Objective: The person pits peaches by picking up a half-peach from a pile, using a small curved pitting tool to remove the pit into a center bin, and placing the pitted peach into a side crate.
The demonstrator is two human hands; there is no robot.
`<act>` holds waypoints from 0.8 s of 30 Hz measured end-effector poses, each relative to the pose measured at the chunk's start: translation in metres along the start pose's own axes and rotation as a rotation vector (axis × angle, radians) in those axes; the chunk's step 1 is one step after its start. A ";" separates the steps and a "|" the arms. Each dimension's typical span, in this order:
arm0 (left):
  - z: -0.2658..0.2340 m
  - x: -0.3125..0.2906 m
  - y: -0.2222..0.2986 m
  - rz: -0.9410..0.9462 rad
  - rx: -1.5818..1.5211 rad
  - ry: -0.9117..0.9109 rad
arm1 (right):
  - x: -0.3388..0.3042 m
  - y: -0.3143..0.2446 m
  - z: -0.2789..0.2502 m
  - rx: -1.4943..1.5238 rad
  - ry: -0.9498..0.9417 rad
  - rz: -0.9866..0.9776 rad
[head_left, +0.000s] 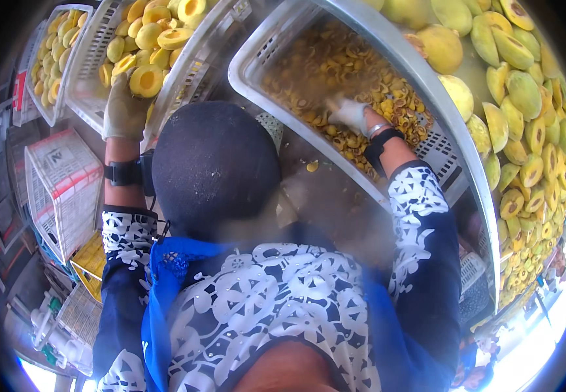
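My left hand (pixel 125 112), in a pale glove, is at the near end of a white crate (pixel 87 78) heaped with yellow mango halves. Its fingers are closed on a mango half (pixel 146 81) with the hollow cut face upward; the fingertips are partly hidden by fruit. My right hand (pixel 350 116), also gloved, hovers over a grey-white crate (pixel 247 70) of brownish-yellow pit pieces and scraps (pixel 381 91). Its fingers point left, somewhat apart and slightly blurred, and I see nothing held in them.
A metal rim (pixel 456 111) curves along the right, bordering a large heap of mangoes and halves (pixel 525 130). Another filled crate (pixel 57 59) stands far left, above a white crate with red bands (pixel 64 189). A dark rounded shape (pixel 217 170) blocks the middle. One scrap (pixel 312 166) lies below the scrap crate.
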State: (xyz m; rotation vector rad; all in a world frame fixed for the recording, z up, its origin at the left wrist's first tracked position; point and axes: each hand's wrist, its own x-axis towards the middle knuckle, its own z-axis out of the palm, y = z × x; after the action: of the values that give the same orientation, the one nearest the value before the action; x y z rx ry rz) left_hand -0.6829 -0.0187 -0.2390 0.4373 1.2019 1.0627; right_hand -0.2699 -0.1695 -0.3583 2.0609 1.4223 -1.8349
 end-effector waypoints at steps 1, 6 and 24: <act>-0.009 0.003 -0.001 0.012 -0.003 -0.018 | -0.003 -0.009 -0.005 0.054 0.010 0.049; -0.044 0.025 -0.006 0.024 0.021 0.023 | -0.002 0.007 -0.002 -0.108 -0.090 -0.029; 0.012 -0.024 0.027 0.497 0.604 -0.150 | -0.201 -0.131 0.009 -0.040 0.565 -0.132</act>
State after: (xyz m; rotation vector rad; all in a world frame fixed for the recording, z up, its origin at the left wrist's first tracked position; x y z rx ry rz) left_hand -0.6830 -0.0230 -0.2010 1.3149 1.2999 1.0375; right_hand -0.3351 -0.2166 -0.1320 2.6528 1.7187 -1.2859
